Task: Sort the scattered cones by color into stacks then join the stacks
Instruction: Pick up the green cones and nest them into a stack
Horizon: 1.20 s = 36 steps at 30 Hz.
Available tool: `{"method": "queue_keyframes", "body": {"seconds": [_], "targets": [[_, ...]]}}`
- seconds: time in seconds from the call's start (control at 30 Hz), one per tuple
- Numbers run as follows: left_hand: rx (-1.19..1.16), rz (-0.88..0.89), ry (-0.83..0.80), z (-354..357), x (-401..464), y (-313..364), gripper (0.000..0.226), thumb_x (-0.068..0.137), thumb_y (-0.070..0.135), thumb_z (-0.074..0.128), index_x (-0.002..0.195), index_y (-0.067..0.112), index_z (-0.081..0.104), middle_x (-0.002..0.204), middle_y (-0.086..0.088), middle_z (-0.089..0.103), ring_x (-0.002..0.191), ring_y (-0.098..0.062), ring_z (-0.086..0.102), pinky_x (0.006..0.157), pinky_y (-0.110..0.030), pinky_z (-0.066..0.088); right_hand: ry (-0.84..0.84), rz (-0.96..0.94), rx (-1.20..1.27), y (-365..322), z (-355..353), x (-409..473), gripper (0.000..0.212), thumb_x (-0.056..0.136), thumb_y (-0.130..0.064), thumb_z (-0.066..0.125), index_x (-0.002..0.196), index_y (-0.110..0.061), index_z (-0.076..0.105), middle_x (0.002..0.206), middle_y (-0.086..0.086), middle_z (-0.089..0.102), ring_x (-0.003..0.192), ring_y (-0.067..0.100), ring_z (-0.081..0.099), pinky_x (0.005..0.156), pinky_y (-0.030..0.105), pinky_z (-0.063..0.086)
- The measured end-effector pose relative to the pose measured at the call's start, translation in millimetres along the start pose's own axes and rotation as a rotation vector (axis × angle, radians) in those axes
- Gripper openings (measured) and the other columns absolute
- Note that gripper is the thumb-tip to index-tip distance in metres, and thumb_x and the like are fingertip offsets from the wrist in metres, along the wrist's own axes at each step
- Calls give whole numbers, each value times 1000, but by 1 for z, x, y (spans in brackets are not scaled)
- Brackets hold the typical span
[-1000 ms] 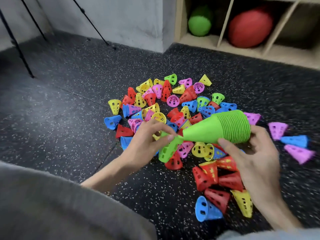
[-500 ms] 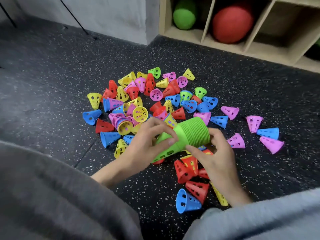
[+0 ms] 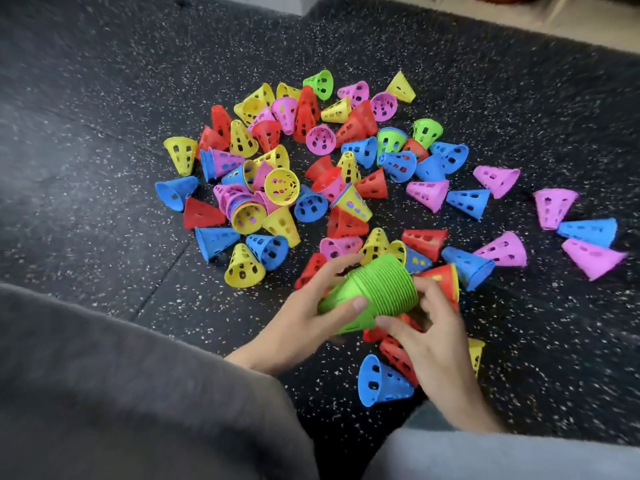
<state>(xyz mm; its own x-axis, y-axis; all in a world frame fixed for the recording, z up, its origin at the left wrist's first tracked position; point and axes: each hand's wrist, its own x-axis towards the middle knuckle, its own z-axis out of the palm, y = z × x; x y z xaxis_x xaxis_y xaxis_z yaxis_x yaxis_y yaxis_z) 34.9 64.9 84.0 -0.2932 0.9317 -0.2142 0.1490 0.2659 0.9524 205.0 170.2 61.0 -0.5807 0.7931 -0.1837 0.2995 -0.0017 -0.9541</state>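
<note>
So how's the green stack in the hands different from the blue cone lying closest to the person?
The green cone stack is many cones nested together, gripped by the left hand and right hand; the blue cone is single and lies loose on the floor. The stack's outer wall looks solid; the blue cone shows holes. Both lie tipped sideways.

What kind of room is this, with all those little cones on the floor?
Probably a gym or sports training room. The floor is black speckled rubber matting, the scattered perforated cones look like agility markers, and a pale wooden storage shelf stands at the far edge.
</note>
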Motion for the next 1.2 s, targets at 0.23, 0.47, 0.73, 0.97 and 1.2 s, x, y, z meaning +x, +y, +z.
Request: {"method": "queue_keyframes", "body": {"seconds": [0.23,0.47,0.73,0.97,1.2], "targets": [[-32,52,-105,7,9,2,66,95,46,66,153,48,34,156,11,44,139,-17,49,109,-44,49,-46,-36,-32,1,-14,-1,57,78,-57,77,129,-44,55,123,-14,66,121,10,60,101,49,52],[17,28,-165,15,15,-8,75,91,48,72,153,51,31,156,18,42,142,-11,46,116,-48,41,-93,-39,26,12,-25,-3,44,88,-38,66,132,-36,59,134,-3,65,124,14,61,85,15,54],[65,26,-153,20,22,-16,82,81,54,79,150,52,33,143,21,50,132,-13,52,110,-48,47,-108,-54,-55,15,-27,-4,38,99,-33,61,130,-52,51,132,-34,58,127,-6,54,102,21,48],[10,106,-4,19,38,2,87,75,51,86,147,45,37,134,6,60,123,-27,61,98,-54,54,-122,-156,-39,-23,-40,8,48,103,-21,58,137,-55,53,130,-11,66,122,21,61,90,31,59],[-43,142,114,-2,59,27,78,73,56,85,137,55,40,133,3,59,119,-27,64,94,-52,58,-177,-207,-201,-65,-71,53,39,101,-11,60,130,-37,63,136,-23,61,128,-7,53,105,11,43]]}}
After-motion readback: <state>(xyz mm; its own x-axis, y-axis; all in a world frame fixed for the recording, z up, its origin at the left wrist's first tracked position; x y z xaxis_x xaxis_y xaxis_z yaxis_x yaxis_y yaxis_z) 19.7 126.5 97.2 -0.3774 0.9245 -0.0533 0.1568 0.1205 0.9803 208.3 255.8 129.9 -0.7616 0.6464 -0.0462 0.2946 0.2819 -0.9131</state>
